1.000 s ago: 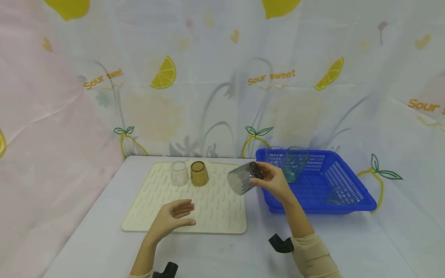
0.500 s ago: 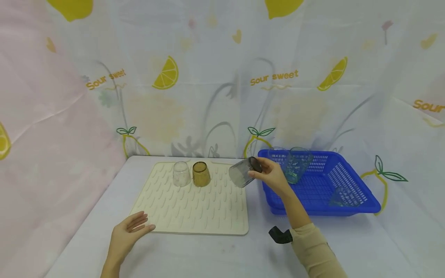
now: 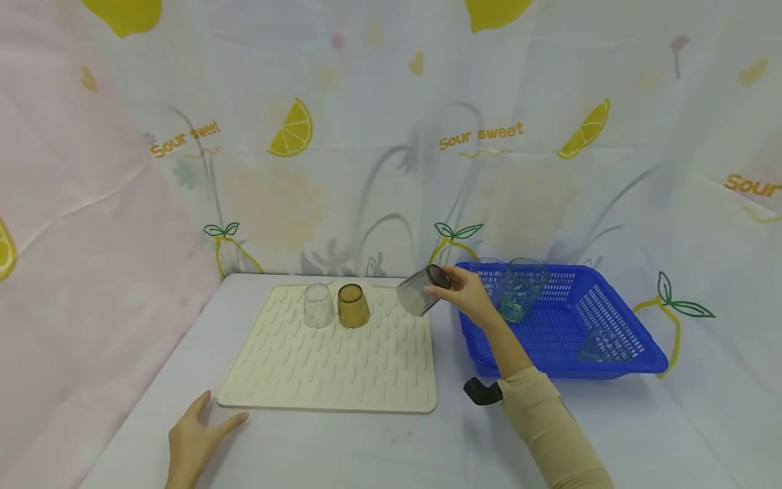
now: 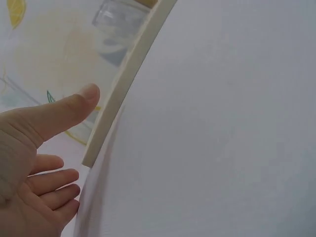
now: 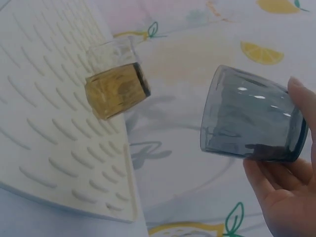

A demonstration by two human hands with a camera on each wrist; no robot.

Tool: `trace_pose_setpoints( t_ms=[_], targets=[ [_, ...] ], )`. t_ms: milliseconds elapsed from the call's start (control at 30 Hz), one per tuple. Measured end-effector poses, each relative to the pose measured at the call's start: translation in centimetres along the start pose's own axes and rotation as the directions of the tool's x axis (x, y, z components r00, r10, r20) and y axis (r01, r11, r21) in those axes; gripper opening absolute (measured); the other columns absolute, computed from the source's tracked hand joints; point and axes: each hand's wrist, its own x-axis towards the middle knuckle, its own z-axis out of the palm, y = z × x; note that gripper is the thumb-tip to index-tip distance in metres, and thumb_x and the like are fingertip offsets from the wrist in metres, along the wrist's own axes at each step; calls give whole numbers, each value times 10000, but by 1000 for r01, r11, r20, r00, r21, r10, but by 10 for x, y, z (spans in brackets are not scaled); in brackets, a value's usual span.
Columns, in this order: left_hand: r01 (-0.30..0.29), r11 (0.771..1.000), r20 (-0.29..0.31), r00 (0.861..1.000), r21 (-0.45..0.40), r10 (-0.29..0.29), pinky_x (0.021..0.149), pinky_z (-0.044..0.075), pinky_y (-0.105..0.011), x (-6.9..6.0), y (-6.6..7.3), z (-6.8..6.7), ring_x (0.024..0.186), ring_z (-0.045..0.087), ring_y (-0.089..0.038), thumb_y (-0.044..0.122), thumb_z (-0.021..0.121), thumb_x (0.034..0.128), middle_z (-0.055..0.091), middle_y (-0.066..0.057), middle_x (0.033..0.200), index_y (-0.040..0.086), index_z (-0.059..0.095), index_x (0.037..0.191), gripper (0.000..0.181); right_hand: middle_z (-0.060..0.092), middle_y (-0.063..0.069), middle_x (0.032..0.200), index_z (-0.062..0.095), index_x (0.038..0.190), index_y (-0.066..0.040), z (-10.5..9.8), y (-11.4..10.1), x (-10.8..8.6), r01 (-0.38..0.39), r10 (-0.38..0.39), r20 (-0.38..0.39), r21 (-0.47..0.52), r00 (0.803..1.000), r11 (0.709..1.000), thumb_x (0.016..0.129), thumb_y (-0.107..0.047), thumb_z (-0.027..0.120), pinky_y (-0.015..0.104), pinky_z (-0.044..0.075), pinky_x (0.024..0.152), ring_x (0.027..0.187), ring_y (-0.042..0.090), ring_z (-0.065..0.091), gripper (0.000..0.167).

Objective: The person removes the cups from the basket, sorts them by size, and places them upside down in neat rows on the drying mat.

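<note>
A smoky grey glass is tilted in the air over the right back part of the cream ridged mat. The right hand grips it near its thick base, its mouth facing down and left. On the mat's back part a clear glass and an amber glass stand side by side, mouths down. The left hand is empty, thumb and fingers apart, near the mat's front left corner.
A blue plastic basket stands right of the mat. Inside it, a greenish glass and a clear glass are at the back left, another glass at the front right. A patterned cloth hangs behind the table.
The left hand has moved left and toward the front edge, away from the mat. The right hand has raised the grey glass and carried it slightly toward the back.
</note>
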Motion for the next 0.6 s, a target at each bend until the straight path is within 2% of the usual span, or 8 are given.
trace_pose_setpoints(
  t_ms=[300,467,600],
  targets=[
    [-67,998,84,994,-1,66,1064,232,-636,16,-13,2,1282,265,-552,275,821,704,318,-344,1377,-188,271,1359,973,589,187,1241,528,1299,-1,4,2,14,9,-10,-17,-34,1000,999,832,-187,721,387,537,878,1105,303,594,538],
    [-78,997,77,994,-3,78,1049,259,-644,21,-17,5,1278,282,-551,270,826,697,318,-340,1392,-169,326,1348,931,573,200,1259,505,1318,5,6,2,20,-27,27,-24,-6,999,1000,833,-200,721,421,512,928,1126,319,578,570],
    [-85,996,66,994,-10,85,1045,272,-641,24,-21,8,1270,299,-552,271,825,700,329,-348,1384,-166,346,1340,911,590,193,1233,522,1306,-8,10,6,28,-48,47,-22,-14,999,999,828,-202,726,420,515,921,1098,311,592,554]
  ],
)
